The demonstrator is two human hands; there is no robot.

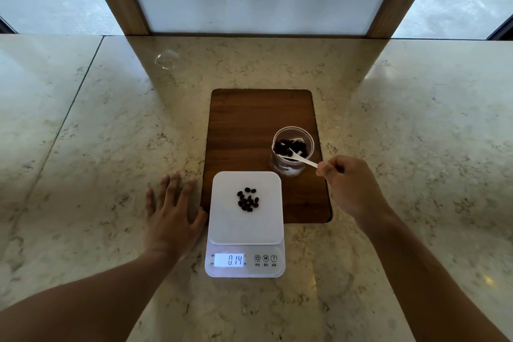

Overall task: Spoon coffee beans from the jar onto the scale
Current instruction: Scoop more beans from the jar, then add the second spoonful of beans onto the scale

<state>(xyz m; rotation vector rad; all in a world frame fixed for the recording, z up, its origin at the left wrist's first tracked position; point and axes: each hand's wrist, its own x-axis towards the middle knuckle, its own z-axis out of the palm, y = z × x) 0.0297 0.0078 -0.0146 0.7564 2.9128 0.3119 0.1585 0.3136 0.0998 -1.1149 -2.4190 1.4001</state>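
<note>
White plastic spoon [301,159] is pinched in the right hand [348,186], bowl dipped into the beans in the jar [292,150], just far-left of that hand. Left hand [169,216] lies flat and open, empty, left of the scale [245,226], which has a small bean pile [248,199].

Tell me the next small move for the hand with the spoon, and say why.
Probably lift the spoon out of the jar with a few beans and carry it to the scale. The right hand has its bowl down among the jar's beans, and only a small pile lies on the platform.
</note>
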